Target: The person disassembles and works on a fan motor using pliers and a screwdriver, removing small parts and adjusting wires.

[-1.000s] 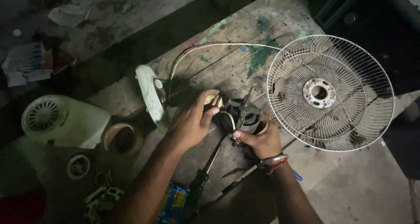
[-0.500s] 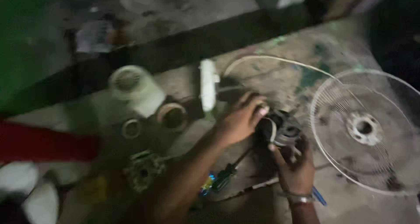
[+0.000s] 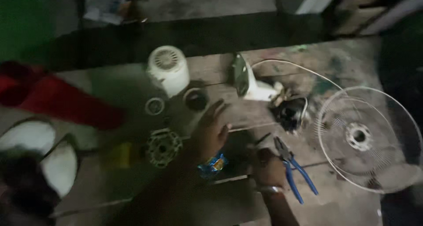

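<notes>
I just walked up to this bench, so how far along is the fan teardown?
Done: the round white wire fan guard and ribbed white motor cover lie off, apart on the worn wooden bench. In hand: nothing; the left hand hovers open, the right hand rests beside blue-handled pliers. Left: the dark motor sits bare and wired.

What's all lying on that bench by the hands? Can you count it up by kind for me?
White domed plastic motor cover: 1
Round wire fan guard: 1
Dark fan motor: 1
Blue-handled pliers: 1
Small rings: 2, pale and dark
Round toothed metal part: 1
Total: 7
</notes>
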